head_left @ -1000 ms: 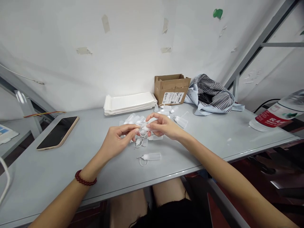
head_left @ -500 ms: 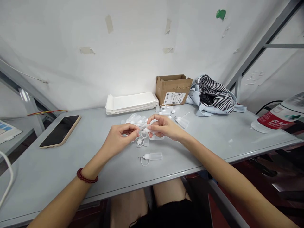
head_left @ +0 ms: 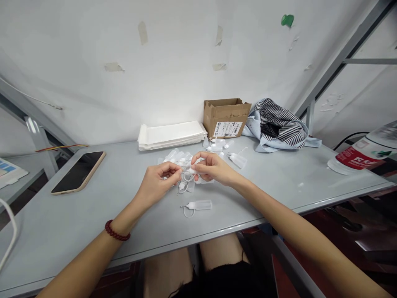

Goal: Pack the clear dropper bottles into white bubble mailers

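Observation:
Above a pile of small clear needle-tip squeeze bottles (head_left: 174,155), my two hands meet over one such bottle. My right hand (head_left: 211,167) is closed around its body, with the white cap (head_left: 191,170) and a looped tether (head_left: 187,178) showing at the fingertips. Thumb and forefinger of my left hand (head_left: 163,176) pinch at the tip end of the same bottle; the fingers hide exactly what part. Nearer me, a single needle-tip bottle (head_left: 201,205) lies on its side, tip pointing left, its tether curled below.
A phone (head_left: 79,171) lies at left on the grey table (head_left: 130,231). Along the wall are stacked white trays (head_left: 172,134), a cardboard box (head_left: 228,118) and a striped cloth bag (head_left: 279,124). A large water bottle (head_left: 362,153) lies at the right edge.
Both hands stay nearly in place over the pile. My left wrist has shifted slightly to the right; the grip on the bottle looks the same.

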### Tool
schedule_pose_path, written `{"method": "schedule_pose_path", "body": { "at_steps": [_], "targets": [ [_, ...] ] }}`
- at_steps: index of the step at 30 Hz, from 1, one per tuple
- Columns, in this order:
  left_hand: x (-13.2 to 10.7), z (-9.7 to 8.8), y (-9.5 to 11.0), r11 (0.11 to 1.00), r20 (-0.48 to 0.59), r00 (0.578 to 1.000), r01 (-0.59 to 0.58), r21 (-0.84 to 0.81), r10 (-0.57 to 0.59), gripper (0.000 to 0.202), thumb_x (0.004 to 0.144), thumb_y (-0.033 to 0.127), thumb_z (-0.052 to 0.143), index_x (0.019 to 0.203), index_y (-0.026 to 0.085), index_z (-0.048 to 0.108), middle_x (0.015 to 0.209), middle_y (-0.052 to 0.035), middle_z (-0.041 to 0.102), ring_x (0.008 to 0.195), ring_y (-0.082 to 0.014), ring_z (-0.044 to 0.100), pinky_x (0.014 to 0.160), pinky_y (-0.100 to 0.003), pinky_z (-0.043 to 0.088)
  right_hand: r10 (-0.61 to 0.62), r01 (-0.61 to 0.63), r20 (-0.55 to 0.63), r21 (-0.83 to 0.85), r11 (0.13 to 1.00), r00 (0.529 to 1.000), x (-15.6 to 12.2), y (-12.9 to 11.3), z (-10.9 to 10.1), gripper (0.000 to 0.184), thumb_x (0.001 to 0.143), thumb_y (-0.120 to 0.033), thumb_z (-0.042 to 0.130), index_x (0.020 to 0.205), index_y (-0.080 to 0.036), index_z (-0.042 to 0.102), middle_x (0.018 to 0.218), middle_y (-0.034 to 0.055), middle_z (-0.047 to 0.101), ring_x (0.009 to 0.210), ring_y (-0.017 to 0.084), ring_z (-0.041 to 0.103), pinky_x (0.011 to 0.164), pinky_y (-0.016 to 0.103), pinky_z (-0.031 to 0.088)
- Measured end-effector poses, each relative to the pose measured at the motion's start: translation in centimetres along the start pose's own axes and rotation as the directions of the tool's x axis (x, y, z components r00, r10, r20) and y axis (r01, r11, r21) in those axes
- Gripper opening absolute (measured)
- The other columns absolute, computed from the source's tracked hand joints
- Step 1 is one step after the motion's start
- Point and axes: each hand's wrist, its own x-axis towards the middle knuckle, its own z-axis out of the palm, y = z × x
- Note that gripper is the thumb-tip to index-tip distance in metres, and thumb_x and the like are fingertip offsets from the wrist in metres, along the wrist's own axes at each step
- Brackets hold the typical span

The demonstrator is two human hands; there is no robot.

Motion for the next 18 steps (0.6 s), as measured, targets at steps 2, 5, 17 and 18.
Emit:
{"method": "schedule_pose_path", "body": {
  "at_steps": [2,5,17,18],
  "targets": [
    [0.0,0.06,-0.14,1.0,-0.011,1.0,-0.001,0.014,0.001,0.012,0.075,0.025,0.062,0.071,0.016,0.067,0.06,0.0009,0.063,0.052,-0.01,0.055,0.052,-0.02,0.047,-0.003,0.003,-0.002,0.005,1.0,1.0,0.07,0.18,0.02,0.026,0.078,-0.038,0.066,0.087,-0.02,0.05,0.056,-0.0028,0.062,0.039,0.003,0.03,0.039,0.018,0.019],
    [0.03,0.11,-0.34,1.0,-0.016,1.0,-0.003,0.029,0.004,0.012,0.076,0.025,0.062,0.072,0.015,0.067,0.061,0.0005,0.064,0.052,-0.0097,0.055,0.053,-0.02,0.047,-0.012,0.012,0.003,0.013,1.0,1.0,0.18,0.5,-0.01,0.026,0.08,-0.038,0.065,0.089,-0.02,0.049,0.057,-0.0035,0.062,0.039,0.003,0.028,0.039,0.018,0.019],
    [-0.07,0.46,-0.86,1.0,-0.029,1.0,-0.008,0.006,0.008,0.016,0.077,0.029,0.061,0.071,0.015,0.065,0.061,0.0004,0.062,0.052,-0.0106,0.056,0.052,-0.022,0.047,-0.028,0.029,-0.029,0.022,0.999,0.999,0.22,1.03,0.06,0.029,0.079,-0.039,0.065,0.091,-0.022,0.046,0.057,-0.0046,0.062,0.038,0.004,0.03,0.039,0.018,0.02],
    [-0.08,0.48,-0.88,1.0,-0.029,1.0,-0.008,0.005,0.008,0.016,0.077,0.029,0.061,0.071,0.015,0.065,0.062,0.0004,0.062,0.052,-0.0106,0.056,0.052,-0.022,0.047,-0.027,0.028,-0.03,0.024,0.999,0.999,0.24,1.02,0.07,0.029,0.079,-0.039,0.065,0.091,-0.022,0.046,0.056,-0.0045,0.062,0.038,0.003,0.03,0.039,0.018,0.02]
  ]
}}
